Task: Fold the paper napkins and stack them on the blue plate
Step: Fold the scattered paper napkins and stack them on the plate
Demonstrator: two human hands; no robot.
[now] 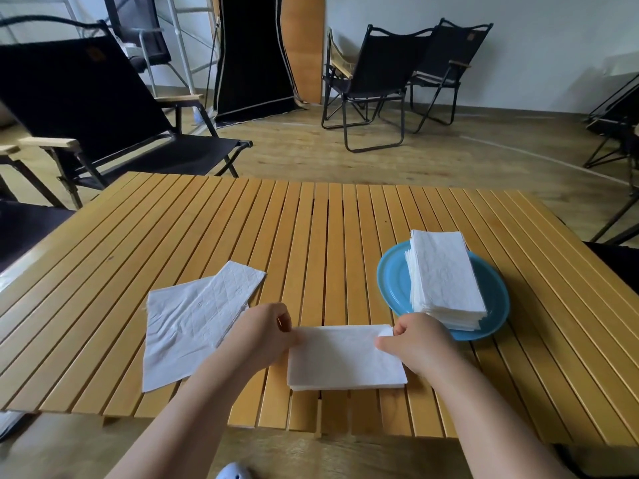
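Near the front edge of the slatted bench (311, 216), I have one napkin (345, 357) folded over on itself. My left hand (266, 331) pinches its far left corner and my right hand (415, 340) pinches its far right corner, fingers curled on the paper. To do this fold well, I'd say the two top corners should sit square over the layer beneath before I press the crease flat, with light pressure, since the tissue looks thin and creases easily. Just right of my right hand, the blue plate (392, 278) carries a tall stack of folded napkins (444, 274), lying slightly askew toward its right side. Two unfolded napkins (186, 323) lie overlapping beside my left hand.
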